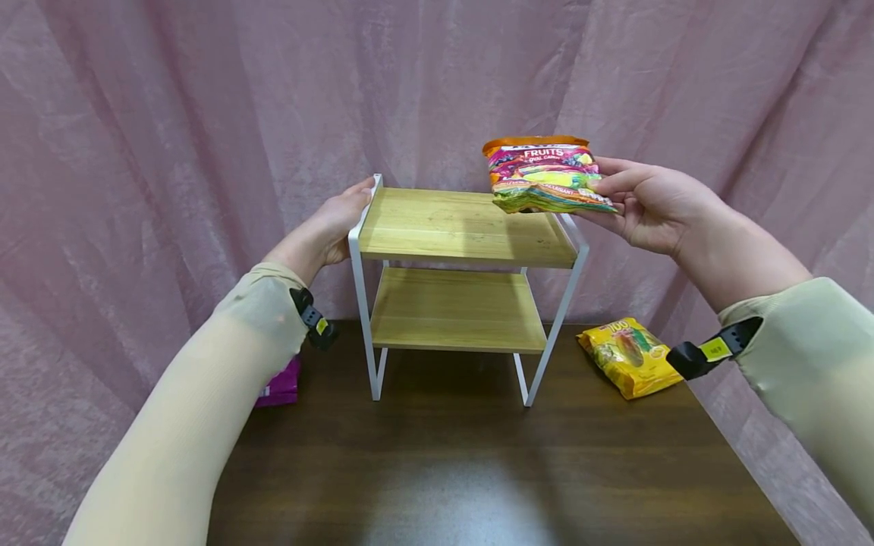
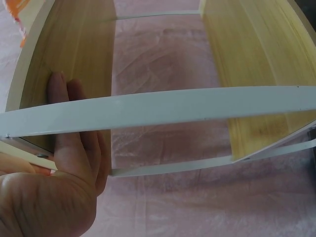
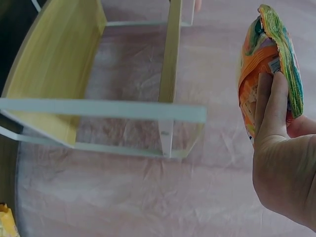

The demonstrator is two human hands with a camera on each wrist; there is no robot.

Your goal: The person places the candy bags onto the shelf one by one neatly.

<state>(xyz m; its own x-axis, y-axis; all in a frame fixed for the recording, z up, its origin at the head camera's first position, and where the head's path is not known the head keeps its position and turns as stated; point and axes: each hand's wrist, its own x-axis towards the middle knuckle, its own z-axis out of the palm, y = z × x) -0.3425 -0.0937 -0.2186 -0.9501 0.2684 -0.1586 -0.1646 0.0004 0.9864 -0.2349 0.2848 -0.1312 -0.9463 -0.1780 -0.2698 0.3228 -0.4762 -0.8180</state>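
A small two-tier shelf (image 1: pixel 444 309) with light wooden boards and a white metal frame stands on the table. My left hand (image 1: pixel 337 227) grips its top left side. In the left wrist view, fingers (image 2: pixel 69 153) of that hand pass behind the white bar and lie against the underside of the top board. My right hand (image 1: pixel 658 201) pinches a colourful bag of fruit candy (image 1: pixel 546 174) by its right side, above the right part of the top board. In the right wrist view the candy bag (image 3: pixel 269 69) is apart from the shelf, fingers along its back.
A yellow snack bag (image 1: pixel 631 356) lies on the dark brown table (image 1: pixel 444 470), right of the shelf. A purple packet (image 1: pixel 281 385) lies at the left, partly hidden by my left arm. Pink curtain (image 1: pixel 273 98) hangs close behind the shelf.
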